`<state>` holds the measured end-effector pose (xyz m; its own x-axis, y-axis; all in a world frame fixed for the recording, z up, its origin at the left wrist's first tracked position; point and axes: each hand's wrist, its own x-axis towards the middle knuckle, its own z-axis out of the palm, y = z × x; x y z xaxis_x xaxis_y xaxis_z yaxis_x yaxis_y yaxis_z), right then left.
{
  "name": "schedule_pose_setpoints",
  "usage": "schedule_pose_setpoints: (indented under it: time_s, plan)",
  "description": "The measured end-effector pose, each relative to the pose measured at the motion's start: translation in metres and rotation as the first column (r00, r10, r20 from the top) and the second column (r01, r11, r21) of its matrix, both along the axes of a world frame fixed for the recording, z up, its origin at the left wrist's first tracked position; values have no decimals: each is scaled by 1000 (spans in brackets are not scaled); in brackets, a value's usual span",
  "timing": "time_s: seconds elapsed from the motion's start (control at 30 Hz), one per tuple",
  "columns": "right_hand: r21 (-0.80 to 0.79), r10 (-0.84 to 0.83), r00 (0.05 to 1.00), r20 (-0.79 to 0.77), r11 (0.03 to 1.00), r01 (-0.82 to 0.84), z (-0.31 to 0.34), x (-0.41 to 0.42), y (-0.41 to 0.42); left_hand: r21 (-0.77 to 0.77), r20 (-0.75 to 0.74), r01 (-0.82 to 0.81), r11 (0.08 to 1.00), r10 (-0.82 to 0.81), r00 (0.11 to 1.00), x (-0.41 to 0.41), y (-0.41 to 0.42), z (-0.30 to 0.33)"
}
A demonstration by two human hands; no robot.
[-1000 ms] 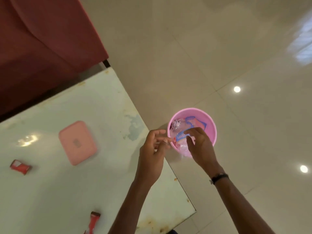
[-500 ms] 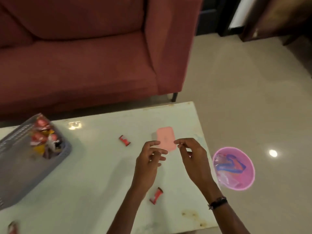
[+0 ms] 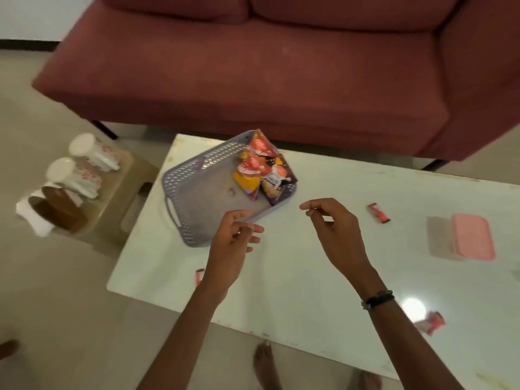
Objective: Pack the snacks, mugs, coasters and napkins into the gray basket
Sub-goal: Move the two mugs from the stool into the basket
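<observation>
Behind the pale table (image 3: 323, 271) runs a dark red sofa (image 3: 281, 74), and glossy tiles surround both.

From the head camera, the gray basket (image 3: 197, 198) sits tilted on the table's far left corner, with several bright snack packets (image 3: 261, 167) bunched against its far right wall and most of its floor bare. Three small red wrapped snacks lie loose on the tabletop: one (image 3: 379, 213) well to the right of the basket, one (image 3: 430, 323) near the front right edge, and one (image 3: 199, 276) half hidden by the left forearm. A pink-lidded box (image 3: 472, 240) rests at the right end.

On a low stool (image 3: 118, 192) left of the table stand two white mugs (image 3: 81, 161), brown coasters (image 3: 56, 204) and white napkins (image 3: 36, 220), blurred.

The left hand (image 3: 233, 243) hovers over the basket's near rim, fingers loosely curled and apart, holding nothing. The right hand (image 3: 334, 232) hangs above bare table, thumb and forefinger drawn close as if pinching; whether anything tiny sits between them I cannot tell.

Judging by this, snack packing is partly done, and the mugs, coasters and napkins are untouched. A sensible next move is reaching for a loose red snack, which calls for a light fingertip pinch on a thin, slippery wrapper.
</observation>
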<state>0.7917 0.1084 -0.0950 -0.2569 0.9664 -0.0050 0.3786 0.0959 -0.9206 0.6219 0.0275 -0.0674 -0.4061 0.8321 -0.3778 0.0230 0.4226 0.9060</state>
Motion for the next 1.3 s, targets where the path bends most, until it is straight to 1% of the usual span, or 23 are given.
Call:
schedule_pose_setpoints:
  time_s: [0.17, 0.37, 0.47, 0.6, 0.7, 0.83, 0.9, 0.97, 1.1, 1.17, 1.23, 1.3]
  plan:
    - [-23, 105, 993, -53, 994, -107, 2, -90, -6, -30, 2, -115, 993, 115, 993, -80, -31, 0]
    - [-94, 212, 973, -94, 971, -221, 1, -169, 5, -54, 39, -264, 963, 266, 963, -142, -45, -11]
    - [-106, 275, 956, -97, 953, -285, -6, -203, 3, -50, 68, -371, 927, 374, 925, -170, -48, -17]
    - [-87, 360, 931, -49, 928, -363, -19, -250, -4, -51, 91, -475, 878, 478, 874, -209, -52, -28]
    - [-117, 406, 913, -46, 905, -409, -29, -291, -5, -53, 54, -544, 837, 546, 836, -240, -51, -36]
    - [-194, 433, 901, -40, 881, -432, -51, -355, -5, -74, -24, -662, 746, 662, 749, -295, -38, -61]
    - [-197, 438, 899, -13, 880, -432, -66, -390, -5, -86, -89, -681, 728, 675, 733, -324, -28, -74]
    - [-185, 427, 904, 15, 890, -417, -80, -425, -2, -67, -149, -689, 721, 676, 722, -351, -14, -83]
    - [-127, 365, 925, 103, 927, -352, -98, -494, 13, -18, -234, -672, 741, 650, 723, -393, 12, -108]
    - [-93, 354, 922, 154, 935, -344, -105, -525, 23, -25, -216, -690, 723, 670, 710, -410, 20, -118]
    - [-66, 377, 910, 174, 926, -371, -111, -551, 34, -59, -170, -712, 699, 696, 698, -425, 24, -125]
    - [-92, 410, 895, 174, 912, -400, -119, -569, 44, -112, -134, -717, 688, 704, 697, -437, 26, -130]
